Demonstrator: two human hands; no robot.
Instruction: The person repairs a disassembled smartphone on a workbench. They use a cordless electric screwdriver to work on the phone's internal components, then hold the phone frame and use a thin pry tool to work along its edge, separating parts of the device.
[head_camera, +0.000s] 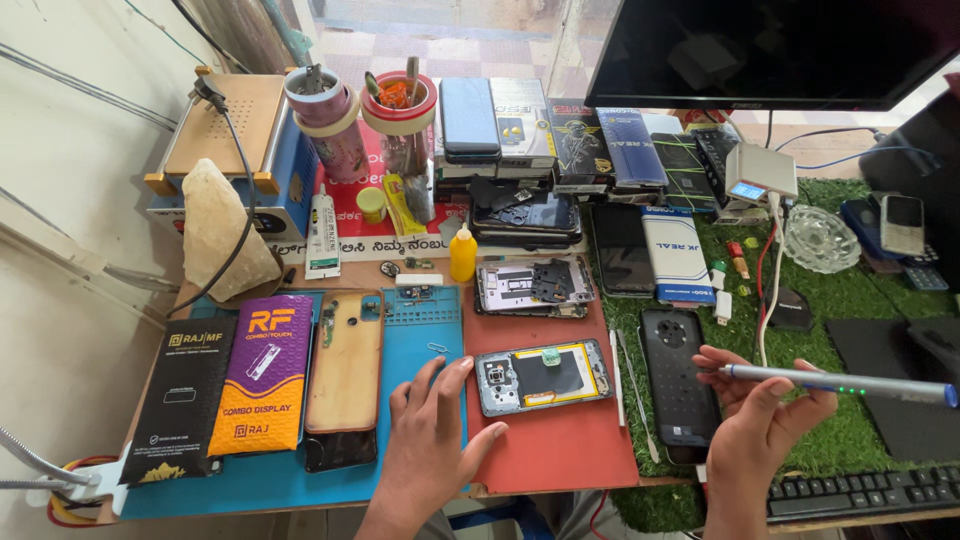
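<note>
Left hand (432, 430): lies flat, palm down, fingers (445, 378) spread and open, holding nothing, on the blue mat (250, 478) at its seam with the red mat (570, 440). Right hand (752, 415): raised over the green turf (850, 300), fingers closed on a slim silver tool (840, 383) with small green lights along its barrel, held level and pointing left. Opened phone (542, 376): back off, yellow-edged battery showing, flat on the red mat between the two hands, just beside the left fingertips, not touched. Second opened phone (533, 287): farther back on the same mat. Black back cover (678, 385) with round camera ring: on the turf, just below the right hand. White spudger (617, 378) and metal tweezers (636, 400): between the red mat and the cover. Gold phone back (345, 365): on the blue mat, left of the left hand. Purple-and-yellow box (262, 375) and black box (180, 400): at the counter's left end. Yellow bottle (461, 253), white glue tube (321, 232), two tape rolls on cups (360, 110), blue heating plate (235, 150): at the rear left. Stacked phones and boxes (560, 140): rear centre. Monitor (780, 50): above right. Glass dish (820, 238), small meter (762, 172), keyboard (860, 492): at the right.
</note>
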